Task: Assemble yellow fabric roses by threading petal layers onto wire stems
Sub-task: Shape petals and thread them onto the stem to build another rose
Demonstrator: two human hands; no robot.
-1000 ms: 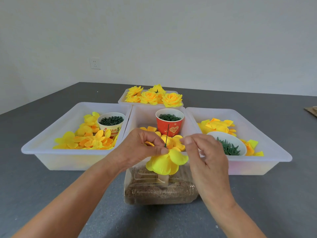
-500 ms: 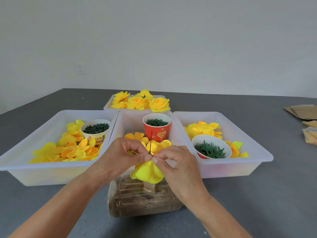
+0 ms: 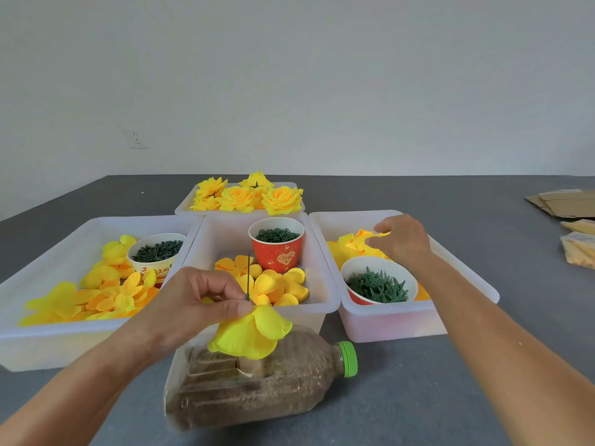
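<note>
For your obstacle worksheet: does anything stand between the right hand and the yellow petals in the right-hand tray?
Nothing visible does. The right hand is already over the petals, its fingertips at the pile. The white cup of green pieces sits nearer the camera, out of the way.

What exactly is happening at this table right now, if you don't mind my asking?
A person is assembling yellow fabric roses. The left hand pinches a green wire stem with a partly built rose hanging below the fingers, above a bottle lying on its side. The right hand reaches into the right tray, fingers on its petal pile. Finished roses fill the far tray.
</note>
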